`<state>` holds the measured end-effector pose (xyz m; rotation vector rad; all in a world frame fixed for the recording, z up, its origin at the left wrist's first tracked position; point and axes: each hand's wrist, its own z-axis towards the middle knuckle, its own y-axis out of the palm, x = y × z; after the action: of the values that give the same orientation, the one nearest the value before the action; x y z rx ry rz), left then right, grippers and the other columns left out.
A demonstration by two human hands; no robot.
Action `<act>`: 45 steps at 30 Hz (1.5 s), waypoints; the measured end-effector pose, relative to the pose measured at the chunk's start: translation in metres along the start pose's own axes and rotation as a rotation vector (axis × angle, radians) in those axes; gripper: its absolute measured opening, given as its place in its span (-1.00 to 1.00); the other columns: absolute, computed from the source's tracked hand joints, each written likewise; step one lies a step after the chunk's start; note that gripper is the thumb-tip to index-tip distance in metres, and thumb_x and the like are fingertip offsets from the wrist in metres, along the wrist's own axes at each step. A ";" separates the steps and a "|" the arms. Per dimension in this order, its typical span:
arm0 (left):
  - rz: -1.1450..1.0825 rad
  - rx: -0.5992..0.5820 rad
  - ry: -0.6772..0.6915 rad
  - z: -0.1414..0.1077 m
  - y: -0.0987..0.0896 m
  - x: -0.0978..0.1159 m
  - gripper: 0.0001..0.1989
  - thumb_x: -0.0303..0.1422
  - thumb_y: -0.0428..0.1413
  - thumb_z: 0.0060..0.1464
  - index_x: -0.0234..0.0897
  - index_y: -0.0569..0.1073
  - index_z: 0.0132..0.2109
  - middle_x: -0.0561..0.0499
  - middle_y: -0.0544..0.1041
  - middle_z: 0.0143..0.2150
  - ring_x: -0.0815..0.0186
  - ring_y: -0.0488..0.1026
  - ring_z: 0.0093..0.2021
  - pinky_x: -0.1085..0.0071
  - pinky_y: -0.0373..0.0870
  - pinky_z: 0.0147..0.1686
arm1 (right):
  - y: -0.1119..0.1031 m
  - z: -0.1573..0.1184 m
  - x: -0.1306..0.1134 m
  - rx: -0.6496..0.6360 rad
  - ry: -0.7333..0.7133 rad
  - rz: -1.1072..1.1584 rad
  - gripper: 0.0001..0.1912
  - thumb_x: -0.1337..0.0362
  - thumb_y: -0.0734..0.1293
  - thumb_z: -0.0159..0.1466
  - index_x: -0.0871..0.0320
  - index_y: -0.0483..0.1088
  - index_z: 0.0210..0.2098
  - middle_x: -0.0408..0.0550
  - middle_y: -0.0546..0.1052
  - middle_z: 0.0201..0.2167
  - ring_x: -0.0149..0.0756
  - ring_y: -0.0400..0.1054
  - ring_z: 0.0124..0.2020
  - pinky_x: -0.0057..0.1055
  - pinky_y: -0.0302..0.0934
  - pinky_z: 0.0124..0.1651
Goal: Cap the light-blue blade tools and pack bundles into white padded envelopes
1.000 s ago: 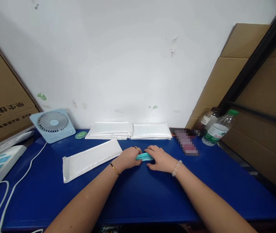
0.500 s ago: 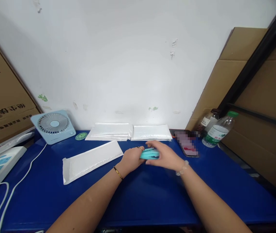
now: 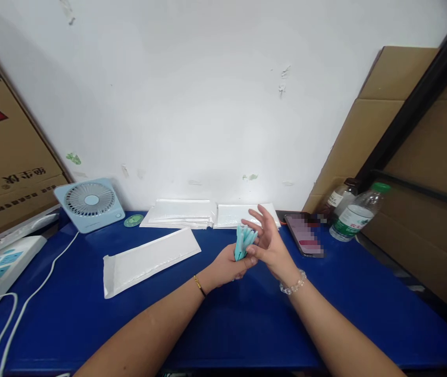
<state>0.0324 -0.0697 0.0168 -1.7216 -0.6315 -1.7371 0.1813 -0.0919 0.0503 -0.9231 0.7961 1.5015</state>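
My left hand (image 3: 229,264) is closed around a bundle of slim teal pieces (image 3: 243,242), held upright above the table; their exact kind is not clear. Beside them on the right, my right hand (image 3: 269,243) has its fingers raised and spread, with the thumb close to the bundle; whether it touches is hard to tell. A single white padded envelope (image 3: 151,261) lies flat to the left of my hands. Behind them, against the wall, are two piles of similar envelopes, a left pile (image 3: 180,212) and a right pile (image 3: 233,214) partly covered by my right fingers.
On the blue table (image 3: 223,335) a light-blue fan (image 3: 90,203) stands left, near a green round disc (image 3: 133,220) and a power strip (image 3: 6,272) with white cables. A phone (image 3: 302,235) and two bottles, one green-capped (image 3: 355,217), are on the right. Cardboard (image 3: 365,120) borders that side.
The teal bundle has turned from lying sideways to upright in my left hand. My right hand has opened its fingers and lifted them away from the bundle.
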 end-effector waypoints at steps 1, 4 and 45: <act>-0.013 -0.061 -0.033 -0.002 0.000 0.003 -0.62 -0.05 0.14 -0.03 -0.30 0.29 -0.39 0.21 0.19 -0.65 0.53 0.12 -0.68 0.53 0.10 -0.65 | 0.001 -0.001 0.002 -0.082 0.047 0.042 -0.05 0.12 0.50 0.00 -0.13 -0.03 0.27 0.04 0.14 0.26 -0.06 0.17 0.19 -0.13 0.24 0.07; 0.088 -0.255 -0.117 -0.007 0.002 0.012 -0.65 -0.14 0.23 -0.14 -0.31 0.31 -0.46 0.18 0.24 -0.64 0.49 0.19 -0.64 0.50 0.15 -0.63 | 0.008 -0.006 0.003 -0.414 0.177 0.046 -0.47 0.11 0.47 0.04 0.06 0.38 -0.01 0.03 0.41 0.03 -0.08 0.30 0.06 -0.12 0.22 0.07; -0.405 1.118 0.232 0.002 -0.072 0.015 -0.50 -0.27 0.13 0.10 -0.24 0.22 0.16 -0.17 0.36 0.16 0.19 0.29 0.19 0.23 0.28 0.15 | -0.011 0.007 0.040 0.347 0.373 -0.327 -0.72 0.20 0.43 0.01 0.10 0.24 -0.64 -0.20 0.25 -0.69 -0.34 0.13 -0.60 -0.39 0.04 -0.54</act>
<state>-0.0164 -0.0185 0.0375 -0.6262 -1.5310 -1.3158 0.1892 -0.0658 0.0187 -1.0224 1.0765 0.8824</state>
